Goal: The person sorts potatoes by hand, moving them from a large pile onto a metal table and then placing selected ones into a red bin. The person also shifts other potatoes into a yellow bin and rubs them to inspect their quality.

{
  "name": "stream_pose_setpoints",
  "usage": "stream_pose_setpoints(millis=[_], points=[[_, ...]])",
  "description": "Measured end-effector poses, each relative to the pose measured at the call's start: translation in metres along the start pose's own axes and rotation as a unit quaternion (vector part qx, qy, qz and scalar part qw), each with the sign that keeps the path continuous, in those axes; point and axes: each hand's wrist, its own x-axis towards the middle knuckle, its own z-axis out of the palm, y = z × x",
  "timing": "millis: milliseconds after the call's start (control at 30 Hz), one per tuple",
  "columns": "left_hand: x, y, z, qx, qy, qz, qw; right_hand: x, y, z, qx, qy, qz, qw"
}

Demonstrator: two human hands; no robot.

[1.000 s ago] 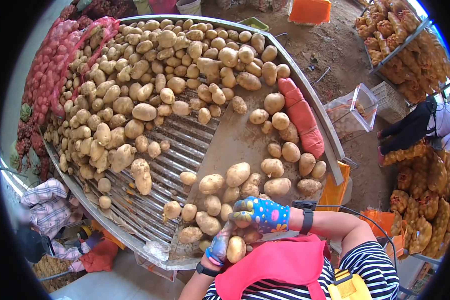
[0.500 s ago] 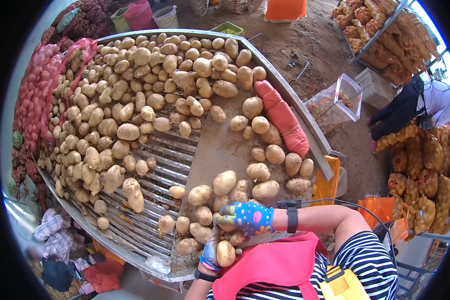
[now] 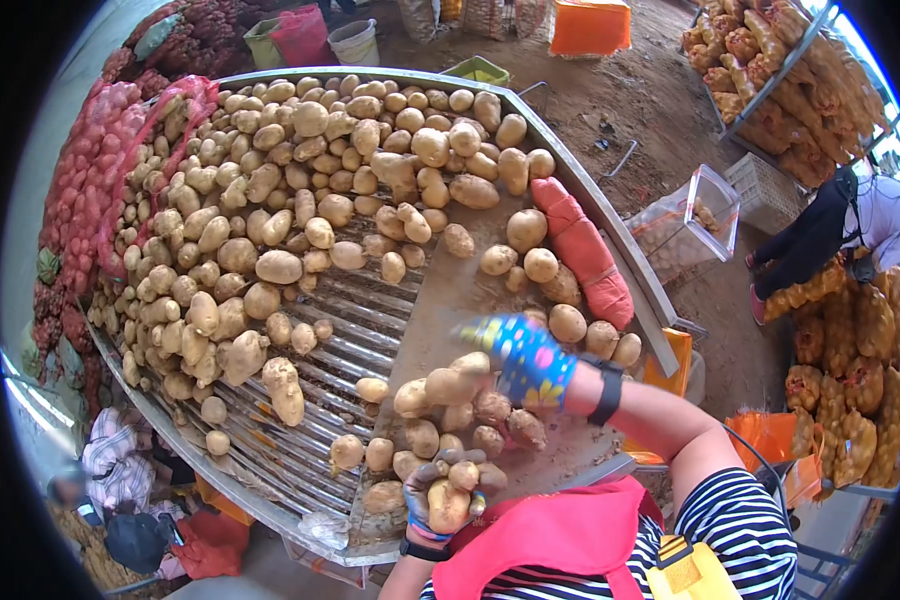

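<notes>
My left hand (image 3: 417, 502), in a dirty glove with a dark band at the wrist, is closed around several potatoes (image 3: 448, 508) at the near edge of the sorting table. More potatoes lie right beside its fingers. Farther out, my right hand (image 3: 530, 362), in a blue flowered glove, reaches over a cluster of potatoes (image 3: 458, 385) on the flat metal plate (image 3: 432, 300). Its fingers are blurred but look stretched out to the left, and I see nothing gripped in them. Some potatoes beneath that hand are hidden.
A large heap of potatoes (image 3: 260, 230) covers the slatted rack (image 3: 340, 345). A rolled red bundle (image 3: 585, 255) rests along the right rim. Filled net sacks (image 3: 88, 165) stand left, and more sacks (image 3: 845, 400) right. A person (image 3: 820, 225) stands at right; others (image 3: 135, 500) are lower left.
My right hand has moved away from my left, outward over the plate. Potatoes on the plate's right have shifted closer together near me. My left hand now holds more potatoes. The view has shifted slightly.
</notes>
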Motion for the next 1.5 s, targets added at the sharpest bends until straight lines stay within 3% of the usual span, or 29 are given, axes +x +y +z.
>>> stream_pose_setpoints(millis=[67,100,167,233,333,367,467,533,567,600,667,700,733,767,833,933,1000,1133,1167,1267,1300,1400,1433,1500], points=[[-0.002,0.001,-0.003,-0.018,-0.042,0.003,0.999,0.015,0.029,-0.019,-0.270,-0.006,0.007,0.963],[-0.002,0.001,-0.005,-0.020,-0.053,0.007,0.998,0.018,0.080,0.004,-0.413,0.067,0.021,0.908],[-0.002,0.003,-0.004,-0.043,-0.072,0.008,0.996,0.027,0.120,0.016,-0.523,0.073,0.051,0.848],[-0.001,0.005,-0.002,-0.088,-0.085,-0.001,0.993,0.035,0.099,-0.011,-0.474,-0.065,0.084,0.874],[0.000,0.008,-0.009,-0.137,-0.069,0.048,0.987,0.013,0.056,-0.026,-0.341,0.059,0.014,0.938],[0.001,0.007,-0.007,-0.117,-0.048,0.076,0.989,0.005,0.050,-0.022,-0.244,0.169,-0.097,0.950],[0.010,0.005,0.012,-0.051,0.019,0.149,0.987,-0.030,0.002,0.012,-0.019,0.160,-0.103,0.982],[0.014,0.012,0.000,-0.071,0.001,0.112,0.991,-0.039,-0.025,0.031,0.064,0.092,-0.124,0.986],[0.016,0.019,-0.016,-0.074,-0.032,0.081,0.993,-0.033,-0.035,0.027,0.063,0.102,-0.147,0.982],[0.012,0.017,-0.019,-0.059,0.003,0.102,0.993,-0.027,-0.043,0.023,0.062,0.114,-0.169,0.977],[0.006,0.014,-0.026,-0.025,0.076,0.138,0.987,-0.002,-0.001,0.029,0.087,0.050,-0.114,0.988],[0.004,0.011,-0.010,-0.065,0.064,0.126,0.988,0.018,0.000,0.014,-0.005,0.168,-0.123,0.978],[0.003,0.010,0.002,-0.104,0.052,0.113,0.987,0.047,0.028,0.019,-0.020,0.166,-0.156,0.973],[0.002,0.009,0.004,-0.113,0.042,0.107,0.987,0.071,0.033,0.017,-0.130,0.180,-0.069,0.973],[-0.001,0.010,-0.006,-0.097,0.035,0.117,0.988,0.116,0.040,0.017,-0.204,0.106,0.085,0.969],[-0.003,0.014,0.002,-0.044,0.110,0.133,0.984,0.171,0.063,0.042,-0.177,0.048,0.194,0.964],[-0.004,0.012,-0.003,-0.032,0.118,0.149,0.981,0.187,0.073,0.043,-0.152,0.051,0.191,0.969],[-0.001,0.016,0.008,-0.045,0.096,0.120,0.987,0.180,0.076,0.035,-0.169,0.029,0.083,0.982],[0.003,0.015,0.000,-0.161,-0.048,0.112,0.979,0.174,0.073,0.029,-0.182,0.005,0.112,0.977],[0.006,0.028,-0.007,-0.052,0.033,0.120,0.991,0.131,0.044,0.033,0.043,0.077,0.042,0.995],[0.008,0.033,0.006,-0.027,0.104,0.111,0.988,0.112,0.020,0.033,0.093,0.054,-0.007,0.994],[0.017,0.033,-0.008,0.056,0.031,0.157,0.986,0.066,-0.033,0.042,0.208,-0.086,-0.139,0.964],[0.017,0.037,-0.062,0.054,0.163,0.178,0.969,0.057,-0.042,0.050,0.154,-0.103,-0.185,0.965],[0.019,0.034,-0.033,0.156,0.158,0.188,0.957,0.045,-0.056,0.068,0.094,-0.132,-0.247,0.955]])
